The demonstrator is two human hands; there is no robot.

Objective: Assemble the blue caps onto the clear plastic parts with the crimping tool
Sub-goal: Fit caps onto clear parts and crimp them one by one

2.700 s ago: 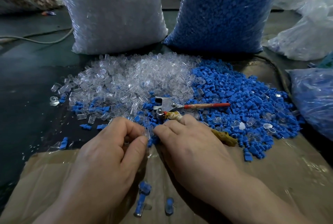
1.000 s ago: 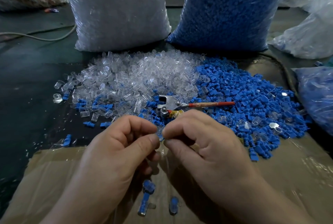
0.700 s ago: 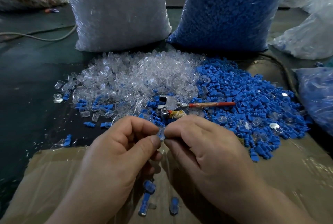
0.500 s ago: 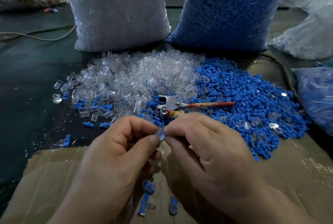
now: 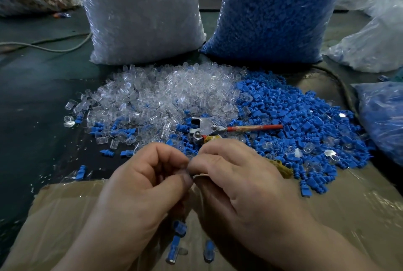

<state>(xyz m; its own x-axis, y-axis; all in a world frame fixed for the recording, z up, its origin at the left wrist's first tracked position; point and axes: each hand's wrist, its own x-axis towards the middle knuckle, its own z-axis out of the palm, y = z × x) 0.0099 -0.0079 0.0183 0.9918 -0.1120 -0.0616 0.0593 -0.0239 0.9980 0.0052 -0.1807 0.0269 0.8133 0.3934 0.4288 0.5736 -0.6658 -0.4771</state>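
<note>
My left hand [image 5: 139,194] and my right hand [image 5: 239,187] meet fingertip to fingertip above the cardboard. Thumb and forefinger of each pinch a small piece; the pieces are hidden between the fingers. The crimping tool [image 5: 209,128], metal-headed with a red handle, lies untouched just beyond my hands, on the seam between the two piles. A heap of clear plastic parts [image 5: 170,91] lies at centre left and a heap of blue caps [image 5: 294,118] at centre right. Three assembled blue-and-clear pieces [image 5: 174,249] lie on the cardboard below my hands.
A taped cardboard sheet [image 5: 349,216] covers the near table. A big bag of clear parts [image 5: 139,13] and a big bag of blue caps [image 5: 277,8] stand behind the heaps. Another blue-filled bag [image 5: 383,118] sits at the right edge. A cable [image 5: 43,46] runs at far left.
Both hands lifted from the pile's edge and came together. The small clear-and-blue piece seen between the fingertips half a second ago is now covered as the fingers press closer.
</note>
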